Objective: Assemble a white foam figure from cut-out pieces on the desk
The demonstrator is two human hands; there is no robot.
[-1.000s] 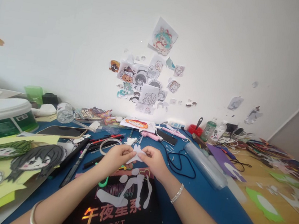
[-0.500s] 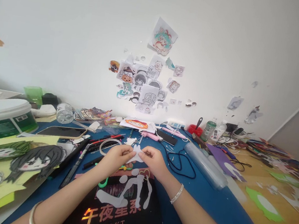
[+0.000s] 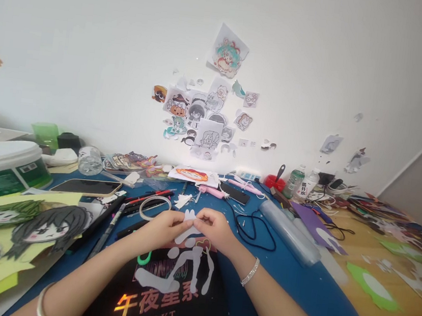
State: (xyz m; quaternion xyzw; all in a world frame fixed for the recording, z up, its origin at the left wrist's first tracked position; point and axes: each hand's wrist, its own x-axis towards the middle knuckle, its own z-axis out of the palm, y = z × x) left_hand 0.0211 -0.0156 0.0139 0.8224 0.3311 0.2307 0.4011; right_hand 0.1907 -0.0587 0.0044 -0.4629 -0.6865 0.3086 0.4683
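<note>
A small white paper cutout (image 3: 189,217) with rounded lobes on top is pinched between my two hands, just above a black box. My left hand (image 3: 167,227) grips its left side with thumb and fingers, and my right hand (image 3: 213,226) pinches the right side. On the black box (image 3: 156,305), printed with large Chinese characters and "HDKT", lie several white paper cutouts (image 3: 193,266) in long curved shapes. The green handle (image 3: 144,258) of something sticks out beside my left hand; the rest is hidden under it.
Pens (image 3: 105,232) and a roll of tape (image 3: 154,207) lie to the left. A pink glue gun (image 3: 212,192), a black cable (image 3: 258,238) and a clear plastic roll (image 3: 290,234) are farther back and right. Colored paper drawings (image 3: 46,227) cover the left side.
My hands have come closer together around the white cutout, and my right hand has shifted slightly left. The green handle is now more covered. The view has shifted slightly.
</note>
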